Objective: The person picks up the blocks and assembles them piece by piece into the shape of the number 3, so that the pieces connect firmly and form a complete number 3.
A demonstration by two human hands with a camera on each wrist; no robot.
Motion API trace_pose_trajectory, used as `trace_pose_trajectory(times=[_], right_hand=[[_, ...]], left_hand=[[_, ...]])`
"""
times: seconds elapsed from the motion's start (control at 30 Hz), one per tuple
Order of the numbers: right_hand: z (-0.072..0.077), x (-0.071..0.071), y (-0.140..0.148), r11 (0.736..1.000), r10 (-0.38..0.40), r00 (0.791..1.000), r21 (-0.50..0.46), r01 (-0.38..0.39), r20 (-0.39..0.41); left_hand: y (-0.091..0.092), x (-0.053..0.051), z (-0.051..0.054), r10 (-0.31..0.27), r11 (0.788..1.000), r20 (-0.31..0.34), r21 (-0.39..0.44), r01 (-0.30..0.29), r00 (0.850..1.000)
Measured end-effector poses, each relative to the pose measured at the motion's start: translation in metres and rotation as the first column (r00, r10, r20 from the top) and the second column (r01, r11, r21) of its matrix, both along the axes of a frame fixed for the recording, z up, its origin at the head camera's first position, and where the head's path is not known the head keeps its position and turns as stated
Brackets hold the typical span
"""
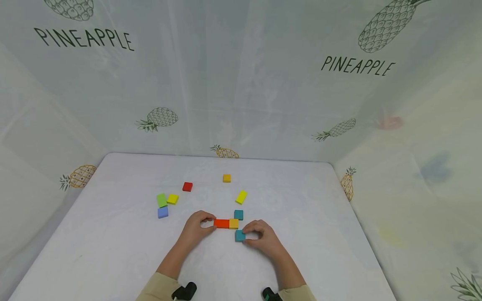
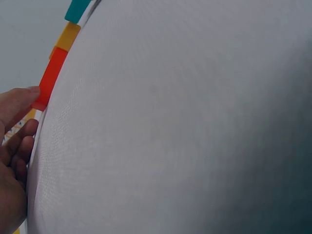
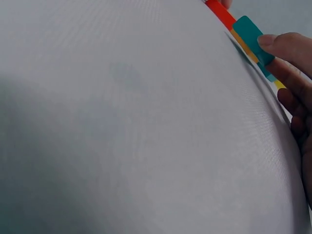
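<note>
With thumb and fingertip, my left hand pinches the left end of a long red block on the table. Against that block's right end sits an orange-yellow block. A teal block lies just behind the orange-yellow one. My right hand pinches a second teal block by its right side, in front of the orange-yellow block. In the right wrist view this teal block partly covers the row behind it. The left wrist view shows the thumb on the red block.
On the left lie a green block, a blue block and a yellow block. Farther back are a red block, an orange block and a long yellow block. Pineapple-printed curtains surround the white table.
</note>
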State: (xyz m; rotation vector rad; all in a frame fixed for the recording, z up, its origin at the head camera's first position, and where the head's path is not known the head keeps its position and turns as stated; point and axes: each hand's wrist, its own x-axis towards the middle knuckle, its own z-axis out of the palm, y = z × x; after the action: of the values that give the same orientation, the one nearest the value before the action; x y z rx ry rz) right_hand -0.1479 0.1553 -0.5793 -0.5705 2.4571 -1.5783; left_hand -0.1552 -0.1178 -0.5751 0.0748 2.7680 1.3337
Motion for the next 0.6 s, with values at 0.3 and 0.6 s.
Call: trace_pose_trajectory(times=[0.3,0.6], right_hand=[[-0.0002,-0.0006,-0.0028,0.998,-0.004,0.999,0.065,0.007,-0.041],[-0.0002,-0.0004,-0.0044,0.996,-0.017,0.999,0.084,0.020,-0.042]], left_hand=[[-0.0003,-0.0004,-0.0023,0.004,1.000,0.008,0.000,-0.004,1.000],[0.0006,0.0006,-0.0005,0.004,1.000,0.015,-0.004,-0.004,1.000]])
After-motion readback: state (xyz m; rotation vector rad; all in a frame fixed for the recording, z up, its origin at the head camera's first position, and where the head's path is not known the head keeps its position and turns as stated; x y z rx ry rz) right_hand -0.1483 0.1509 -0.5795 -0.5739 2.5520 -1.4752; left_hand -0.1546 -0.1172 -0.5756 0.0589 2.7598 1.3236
